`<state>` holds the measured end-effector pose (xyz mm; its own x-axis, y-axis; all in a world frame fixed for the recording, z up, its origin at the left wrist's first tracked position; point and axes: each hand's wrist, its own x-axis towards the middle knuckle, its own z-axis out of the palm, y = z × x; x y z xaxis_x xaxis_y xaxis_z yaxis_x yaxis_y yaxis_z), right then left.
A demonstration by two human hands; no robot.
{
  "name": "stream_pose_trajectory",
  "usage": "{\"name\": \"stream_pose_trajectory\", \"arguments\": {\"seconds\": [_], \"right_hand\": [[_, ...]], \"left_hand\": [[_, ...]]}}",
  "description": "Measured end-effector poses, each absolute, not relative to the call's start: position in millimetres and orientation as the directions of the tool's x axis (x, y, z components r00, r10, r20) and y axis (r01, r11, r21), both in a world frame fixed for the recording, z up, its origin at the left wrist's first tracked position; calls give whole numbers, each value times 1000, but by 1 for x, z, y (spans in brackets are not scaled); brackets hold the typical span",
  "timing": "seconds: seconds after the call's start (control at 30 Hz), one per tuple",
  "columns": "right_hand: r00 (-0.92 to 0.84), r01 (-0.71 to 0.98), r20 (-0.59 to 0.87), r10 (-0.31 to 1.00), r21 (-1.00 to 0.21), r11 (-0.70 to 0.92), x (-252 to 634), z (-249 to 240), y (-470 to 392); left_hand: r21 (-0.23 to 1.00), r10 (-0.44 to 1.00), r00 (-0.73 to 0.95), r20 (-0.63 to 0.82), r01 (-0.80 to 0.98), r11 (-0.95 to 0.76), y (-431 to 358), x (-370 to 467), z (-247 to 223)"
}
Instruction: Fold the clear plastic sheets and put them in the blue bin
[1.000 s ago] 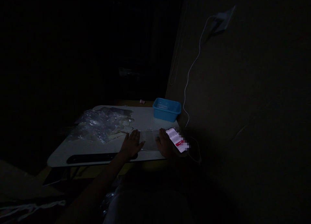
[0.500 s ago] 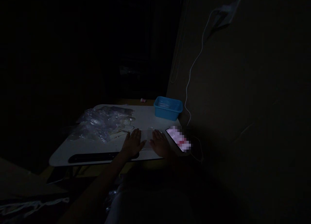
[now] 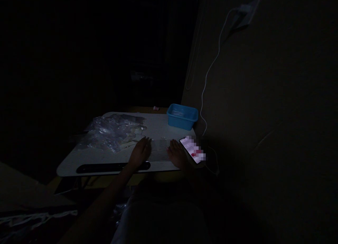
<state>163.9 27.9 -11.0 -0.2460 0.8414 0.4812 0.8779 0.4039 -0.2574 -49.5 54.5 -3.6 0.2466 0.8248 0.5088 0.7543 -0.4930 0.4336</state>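
Note:
A thin clear plastic piece (image 3: 160, 151), perhaps a bag, lies flat on the white table (image 3: 155, 127) between my hands. My left hand (image 3: 140, 152) is at its left side, turned partly on edge with the fingers stretched forward. At its right side rests my right hand (image 3: 176, 154), fingers extended, close to the lit phone (image 3: 192, 148). Neither hand visibly grips anything. A heap of crumpled clear plastic (image 3: 108, 131) spreads over the left of the table, beside my left hand. In the dim light, fine contact between fingers and plastic is hard to see.
A blue plastic basin (image 3: 182, 117) with something clear inside stands at the table's back right corner. A small pinkish item (image 3: 156, 108) sits behind the table. A white cable (image 3: 206, 74) hangs from a wall outlet. A black slot strip (image 3: 105, 167) runs along the front edge.
My hands have moved apart, the left one leftward and the right one slightly rightward, exposing more of the clear plastic between them. The left hand has rolled from palm down toward its edge.

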Motion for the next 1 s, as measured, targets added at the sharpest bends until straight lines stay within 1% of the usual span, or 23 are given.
{"name": "stream_pose_trajectory", "arguments": {"seconds": [0.07,0.1,0.17,0.23,0.37,0.43,0.53,0.67,0.77,0.87,0.93,1.0], "right_hand": [[-247,863,491,835,-280,420,165,-12,29],[-250,852,499,830,-294,433,165,-13,31],[-255,819,523,813,-331,469,168,-13,33],[-247,771,547,800,-389,504,172,-13,35],[-138,677,545,827,-558,481,178,-9,32],[-93,642,525,846,-618,454,179,-7,30],[-61,610,498,865,-667,427,178,-5,28],[-16,588,514,857,-689,424,177,0,24],[20,576,516,857,-707,412,177,7,18],[54,539,474,879,-755,374,177,13,13],[70,501,449,891,-788,358,178,12,12],[81,454,422,903,-822,343,180,10,15]], "left_hand": [[404,791,326,518,722,-562,47,-44,2],[366,766,398,505,705,-608,41,-38,4],[289,696,546,466,649,-703,28,-23,7],[228,670,622,405,641,-733,14,-5,6],[100,707,653,271,711,-696,-2,16,-1],[39,719,659,219,731,-681,-5,16,-4],[-33,708,683,181,723,-690,-8,9,-4],[-82,706,695,134,718,-691,-18,-2,-1],[-66,703,698,133,714,-697,-27,-6,0],[34,708,690,148,712,-701,-34,-9,2],[167,729,661,179,710,-684,-36,-11,8],[366,764,600,239,673,-643,-35,-13,20]]}}
